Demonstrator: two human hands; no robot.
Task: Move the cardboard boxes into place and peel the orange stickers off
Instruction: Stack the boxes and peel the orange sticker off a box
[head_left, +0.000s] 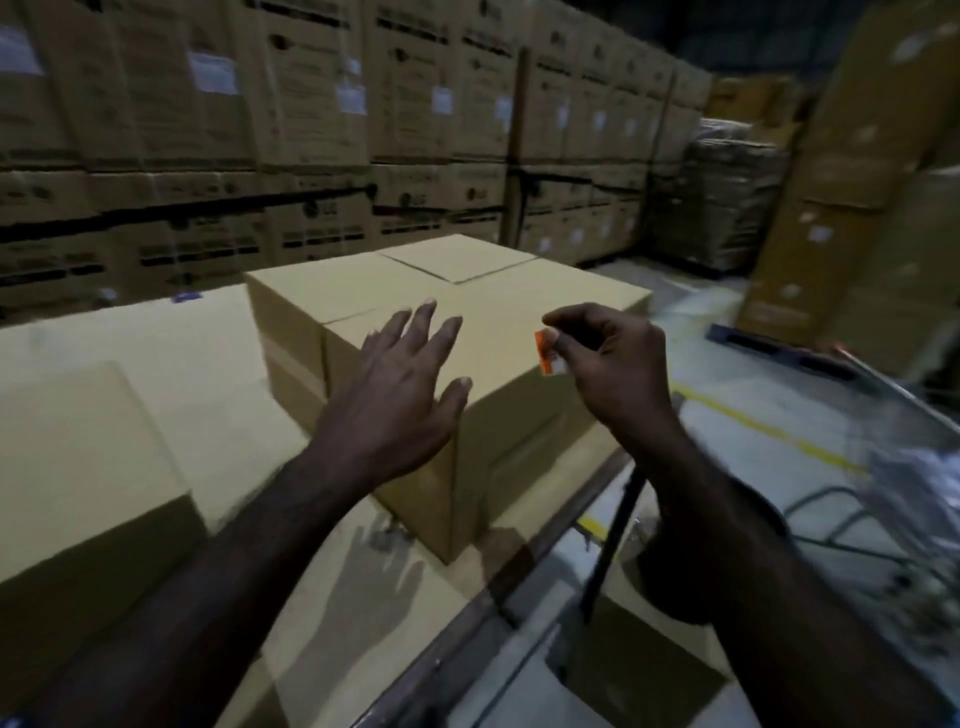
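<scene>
A plain cardboard box (519, 332) stands at the centre on a layer of other boxes, with two more boxes (332, 291) packed behind and left of it. My left hand (405, 395) is spread open, its fingers straight, at the box's near top corner. My right hand (608, 364) is raised to the right above the box's top edge and pinches a small orange and white sticker (545, 353) between thumb and fingertips. The sticker is off the box.
A larger flat box (104, 415) lies to the left. Tall stacks of printed cartons (311, 130) wall the back. A metal trolley frame (857, 467) and a black bar (613, 545) stand at the right, over grey floor with a yellow line (769, 426).
</scene>
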